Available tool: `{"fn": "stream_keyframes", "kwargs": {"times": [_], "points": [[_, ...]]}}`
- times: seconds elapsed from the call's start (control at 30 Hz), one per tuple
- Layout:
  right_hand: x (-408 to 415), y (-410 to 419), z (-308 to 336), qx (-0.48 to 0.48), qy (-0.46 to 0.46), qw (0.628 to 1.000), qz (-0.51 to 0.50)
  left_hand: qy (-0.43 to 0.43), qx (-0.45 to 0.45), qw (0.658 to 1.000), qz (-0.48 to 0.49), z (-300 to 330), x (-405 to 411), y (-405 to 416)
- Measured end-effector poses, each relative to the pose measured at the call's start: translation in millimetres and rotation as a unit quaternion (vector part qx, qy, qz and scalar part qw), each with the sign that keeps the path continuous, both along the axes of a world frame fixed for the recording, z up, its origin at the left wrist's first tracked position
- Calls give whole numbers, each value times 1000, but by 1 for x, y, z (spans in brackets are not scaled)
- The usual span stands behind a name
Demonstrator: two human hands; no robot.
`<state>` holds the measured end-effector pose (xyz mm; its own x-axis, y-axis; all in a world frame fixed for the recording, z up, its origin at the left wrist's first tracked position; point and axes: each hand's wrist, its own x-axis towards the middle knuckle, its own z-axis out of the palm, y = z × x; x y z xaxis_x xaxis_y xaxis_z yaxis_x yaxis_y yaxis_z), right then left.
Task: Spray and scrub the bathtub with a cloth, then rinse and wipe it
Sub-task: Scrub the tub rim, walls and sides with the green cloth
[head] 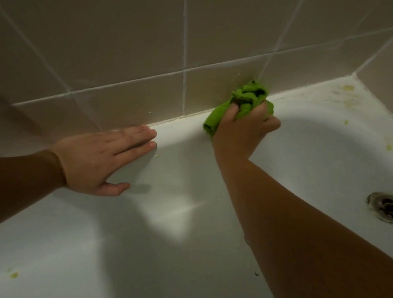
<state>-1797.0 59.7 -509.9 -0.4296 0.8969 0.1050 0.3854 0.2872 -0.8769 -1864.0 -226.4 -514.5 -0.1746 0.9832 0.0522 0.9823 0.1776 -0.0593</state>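
1. The fingers [234, 109] of the right hand [243, 131] curl tightly into a bunched green cloth [243, 98], clamping it in a wad, likely so a firm pad meets the surface.
2. The cloth presses on the far rim of the white tub [186, 218], right where the rim meets the beige tiled wall [128, 51]. This looks like scrubbing along that seam.
3. The left hand [97, 158] lies flat, fingers straight and together, palm down on the same rim, well left of the cloth. It holds nothing; it probably props the person leaning over the tub.
4. Yellowish stains [348, 88] mark the rim corner at the right, and one spot [14, 275] sits on the near floor, so scrubbing seems unfinished.
5. The drain [388, 207] shows at the right edge.
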Motion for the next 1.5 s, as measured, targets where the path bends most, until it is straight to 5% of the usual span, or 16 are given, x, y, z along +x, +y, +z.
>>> {"fn": "stream_keyframes", "kwargs": {"times": [0.17,0.5,0.63,0.93,1.2,1.37,1.5], "points": [[4,-39,-1,3,-30,997,64,0,3,1000,3,1,0,24],[-4,34,11,8,-97,995,33,-4,1,1000,3,0,-1,52],[7,6,1,110,-152,976,115,-17,5,1000,9,-1,-1,62],[1,83,23,26,-141,987,72,-4,2,1000,16,2,-1,82],[11,53,10,90,-145,972,159,-7,-12,1000,23,2,0,96],[1,110,20,51,-136,987,66,-7,-13,1000,26,3,0,97],[-10,76,19,-20,-123,992,1,-14,-5,1000,25,2,0,101]]}}
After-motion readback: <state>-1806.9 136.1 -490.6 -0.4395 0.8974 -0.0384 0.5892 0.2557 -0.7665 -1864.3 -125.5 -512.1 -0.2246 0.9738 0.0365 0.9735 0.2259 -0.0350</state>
